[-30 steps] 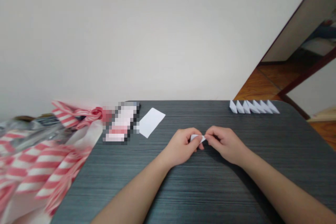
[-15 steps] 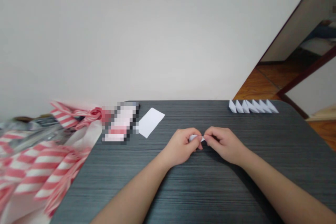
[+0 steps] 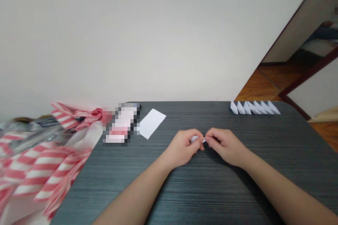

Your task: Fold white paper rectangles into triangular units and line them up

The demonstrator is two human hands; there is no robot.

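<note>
A small folded piece of white paper is pinched between my two hands above the middle of the table. My left hand is closed on its left part, thumb on top, and covers much of it. The fingertips of my right hand grip its right tip. Beyond my left hand, a flat white sheet of paper lies on the dark table. At the far right, several folded white paper pieces lie in an overlapping row of pointed shapes.
The dark wood-grain table stands against a pale wall. A blurred-out, phone-like object lies left of the sheet. Red-and-white striped cloth and clear plastic are heaped beside the left edge. Wooden floor shows behind at right.
Both hands stay almost still, pinching the same folded paper. My right fingers have edged slightly toward my left, and less of the paper's right tip shows now.
</note>
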